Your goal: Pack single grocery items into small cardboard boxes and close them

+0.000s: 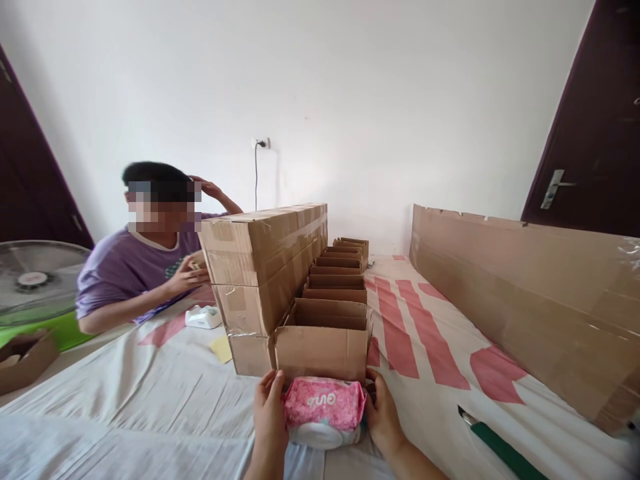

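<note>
A pink tissue pack (324, 408) is held at the near edge of the bench (150, 400), pressed between both hands: the left hand (270, 415) is closed against its left end and the right hand (384, 419) against its right end, so each grip is taken up by the pack. The pack is seen just in front of an open cardboard box (324, 347), touching or nearly touching its front wall. To the right of the hands, a green-handled knife (500, 448) is laid on the cloth. The bench is covered by a white cloth with pink-red stripes (400, 327).

Behind the first box, a row of further open boxes (340, 267) is lined up away from the viewer. To their left, sealed cartons (265, 267) are stacked, with a yellow note (221, 348) and a white tape dispenser (203, 317) beside them. A long flat cardboard sheet (525, 293) is stood along the right side.

On the far left, another person in a purple shirt (125, 270) is seated, and a fan (35, 280) is seen nearby. A white wall with a socket (261, 143) is at the back, flanked by dark doors (595, 120).
</note>
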`<state>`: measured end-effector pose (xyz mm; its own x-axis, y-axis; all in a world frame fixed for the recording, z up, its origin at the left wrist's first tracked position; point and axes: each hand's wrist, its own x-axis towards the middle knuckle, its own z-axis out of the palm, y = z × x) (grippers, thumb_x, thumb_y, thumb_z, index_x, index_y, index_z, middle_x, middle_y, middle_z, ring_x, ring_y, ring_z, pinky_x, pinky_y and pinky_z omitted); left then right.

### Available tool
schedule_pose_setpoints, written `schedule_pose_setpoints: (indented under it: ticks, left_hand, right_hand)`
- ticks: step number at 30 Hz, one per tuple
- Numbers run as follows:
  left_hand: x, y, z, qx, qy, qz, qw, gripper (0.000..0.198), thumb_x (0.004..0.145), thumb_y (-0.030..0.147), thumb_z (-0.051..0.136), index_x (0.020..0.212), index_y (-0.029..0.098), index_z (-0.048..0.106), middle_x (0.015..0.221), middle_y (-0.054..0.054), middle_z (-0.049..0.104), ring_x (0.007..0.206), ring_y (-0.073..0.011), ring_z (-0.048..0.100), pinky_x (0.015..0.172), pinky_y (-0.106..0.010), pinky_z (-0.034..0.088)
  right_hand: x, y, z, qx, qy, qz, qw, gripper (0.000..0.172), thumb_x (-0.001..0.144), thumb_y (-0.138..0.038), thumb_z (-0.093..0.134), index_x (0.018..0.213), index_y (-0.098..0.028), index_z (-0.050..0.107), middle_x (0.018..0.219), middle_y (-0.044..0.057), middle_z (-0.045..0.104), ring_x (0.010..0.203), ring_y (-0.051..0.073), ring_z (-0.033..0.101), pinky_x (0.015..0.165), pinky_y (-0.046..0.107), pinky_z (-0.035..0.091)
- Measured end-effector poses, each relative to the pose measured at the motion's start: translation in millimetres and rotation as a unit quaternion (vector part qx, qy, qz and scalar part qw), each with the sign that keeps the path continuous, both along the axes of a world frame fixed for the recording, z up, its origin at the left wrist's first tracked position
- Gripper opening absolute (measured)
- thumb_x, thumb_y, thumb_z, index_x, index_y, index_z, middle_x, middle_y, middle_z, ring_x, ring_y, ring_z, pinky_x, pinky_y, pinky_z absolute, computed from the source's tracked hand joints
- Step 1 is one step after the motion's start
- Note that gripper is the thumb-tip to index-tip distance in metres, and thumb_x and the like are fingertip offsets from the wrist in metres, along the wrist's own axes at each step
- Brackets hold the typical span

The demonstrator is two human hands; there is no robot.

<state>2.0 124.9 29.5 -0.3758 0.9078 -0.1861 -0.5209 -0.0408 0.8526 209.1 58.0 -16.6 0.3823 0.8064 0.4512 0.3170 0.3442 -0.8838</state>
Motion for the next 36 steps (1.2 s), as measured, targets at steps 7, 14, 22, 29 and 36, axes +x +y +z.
schedule_pose_setpoints:
  ticks: [7,14,22,29,36]
  left_hand:
    - [1,-5,-0.3,0.011,0.030,-0.001,0.999,0.027,0.060,0.038,0.071,0.080,0.020,0.067,0.075,0.000,0.068,0.067,-0.0168,0.063,0.060,-0.027,0.049]
    - [-2,-2,-6.1,-0.005,0.064,0.009,0.998,0.027,0.062,0.037,0.069,0.081,0.019,0.068,0.080,-0.003,0.071,0.078,-0.0219,0.065,0.074,-0.035,0.051]
    - [-3,-3,-10.7,0.022,0.100,-0.013,0.995,0.044,0.071,0.055,0.063,0.093,0.018,0.072,0.102,-0.008,0.072,0.108,-0.0295,0.062,0.100,-0.045,0.044]
    - [-6,0,-10.6,0.002,0.087,-0.036,0.996,0.057,0.067,0.068,0.060,0.087,0.016,0.071,0.086,-0.008,0.073,0.085,-0.0267,0.069,0.085,-0.045,0.052]
    - [-4,-12,-6.6,0.048,0.149,-0.003,0.988,0.046,0.081,0.057,0.051,0.099,0.018,0.069,0.107,-0.010,0.070,0.102,-0.0251,0.064,0.089,-0.039,0.050]
  right_hand:
    - [1,1,4.7,-0.041,0.004,-0.005,0.999,0.025,0.088,-0.045,0.054,0.087,-0.021,0.057,0.072,0.002,0.066,0.067,0.020,0.064,0.063,0.029,0.049]
    - [-1,-2,8.6,-0.038,-0.014,-0.010,0.999,0.021,0.086,-0.040,0.054,0.092,-0.021,0.060,0.075,0.003,0.068,0.068,0.022,0.066,0.063,0.031,0.050]
    - [7,14,0.3,-0.057,-0.008,-0.054,0.997,0.021,0.084,-0.042,0.056,0.079,-0.021,0.059,0.070,0.004,0.069,0.064,0.023,0.066,0.059,0.031,0.050]
    - [4,-13,19.7,0.018,-0.048,-0.029,0.998,0.039,0.092,-0.055,0.039,0.100,-0.021,0.055,0.089,0.006,0.064,0.083,0.022,0.063,0.077,0.035,0.051]
    - [-14,-27,23.1,0.147,-0.311,0.040,0.938,0.082,0.075,-0.055,0.070,0.140,-0.019,0.036,0.132,0.017,0.048,0.121,0.036,0.050,0.100,0.053,0.044]
